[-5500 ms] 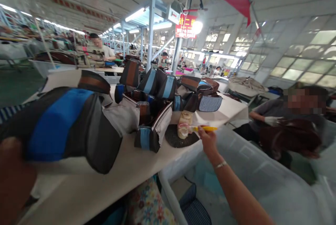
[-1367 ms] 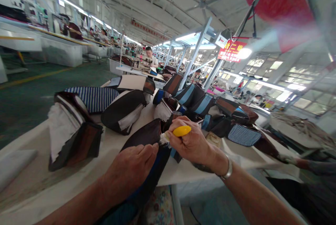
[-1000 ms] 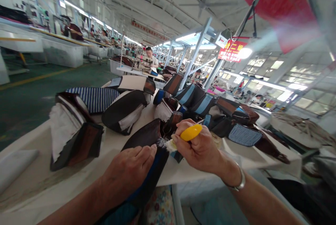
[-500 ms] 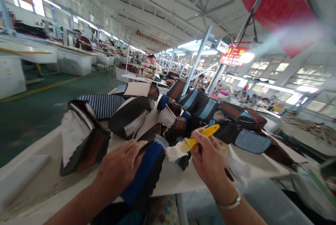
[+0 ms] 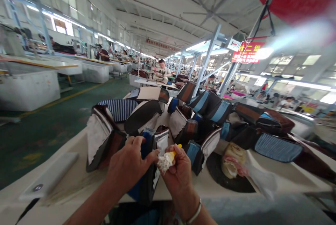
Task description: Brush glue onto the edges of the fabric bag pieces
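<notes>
My left hand [image 5: 131, 158] holds a blue and black bag piece [image 5: 149, 183] at the table's front edge, its thumb reaching across toward my right hand. My right hand [image 5: 181, 174] grips a paint brush [image 5: 165, 162] by its yellow handle. White, clumped bristles point left, close to my left thumb. Part of the handle is hidden in my fingers. Just behind stand a bag piece with a light blue stripe [image 5: 193, 155] and a brown and black one with white lining [image 5: 98, 137].
Several striped, brown and black bag pieces [image 5: 217, 111] are heaped across the table [image 5: 63, 186]. A roll of cream and pink material [image 5: 232, 162] lies on a dark round pad [image 5: 217, 172] at right. A long whitish box [image 5: 52, 176] is at left. Beyond, a person [image 5: 162, 70] sits at a sewing machine.
The brush has moved left and turned, now beside my left thumb. The blue and black piece stands more upright, showing white lining. My view has swung left, shifting the scene right.
</notes>
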The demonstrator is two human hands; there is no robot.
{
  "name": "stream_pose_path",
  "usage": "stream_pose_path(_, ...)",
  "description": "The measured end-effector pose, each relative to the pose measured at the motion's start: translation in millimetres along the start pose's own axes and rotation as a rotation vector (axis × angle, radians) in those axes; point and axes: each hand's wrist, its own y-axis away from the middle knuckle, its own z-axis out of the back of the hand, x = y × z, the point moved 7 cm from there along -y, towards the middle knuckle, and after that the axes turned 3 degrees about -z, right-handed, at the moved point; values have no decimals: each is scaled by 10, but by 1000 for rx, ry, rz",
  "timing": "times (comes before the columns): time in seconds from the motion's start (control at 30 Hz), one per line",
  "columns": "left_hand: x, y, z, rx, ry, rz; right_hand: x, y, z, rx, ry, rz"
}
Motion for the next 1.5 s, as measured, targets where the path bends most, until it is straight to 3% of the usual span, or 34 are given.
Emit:
stream_pose_path(0.07, 20, -59, -29, 16, 12, -2, 35, 23, 7, 7, 22, -3)
stream_pose_path(0.17, 79, -147, -66, 7, 75, -50, 308, 62, -8, -27, 82, 72)
stream_pose_path(0.27, 107, -192, -52, 11, 194, -102, 734, 105, -116, -77, 157, 290)
stream_pose_path(0.37, 72, -175, 16, 31, 247, -106, 1001, 142, -400, 6, 385, 538)
stream_pose_path(0.53, -70, -81, 127, 40, 295, -185, 904, 31, -750, 162, 915, 726)
stream_pose_path(0.63, -60, -47, 147, 36, 296, -194, 882, -5, -833, 257, 1225, 874)
stream_pose_path(0.73, -25, -28, 129, 71, 300, -184, 970, 40, -842, 238, 1409, 995)
stream_pose_path(0.83, -17, -19, 119, 86, 330, -199, 1032, 133, -850, 221, 1323, 1030)
stream_pose_path(0.97, 32, -27, 108, 77, 336, -172, 882, 183, -915, 338, 1390, 1012)
stream_pose_path(1.13, 50, -18, 82, 89, 336, -181, 891, 181, -864, 242, 1369, 1051)
stream_pose_path(1.3, 107, -41, 143, 8, 306, -163, 852, 139, -813, 269, 1417, 986)
stream_pose_path(1.37, 132, -38, 209, -7, 318, -217, 1018, 168, -707, 142, 1247, 923)
stream_pose_path(1.43, 148, -30, 311, -8, 321, -309, 1220, 253, -530, 11, 934, 811)
stream_pose_path(1.5, 145, -45, 470, -21, 313, -407, 1387, 416, -371, -33, 690, 751)
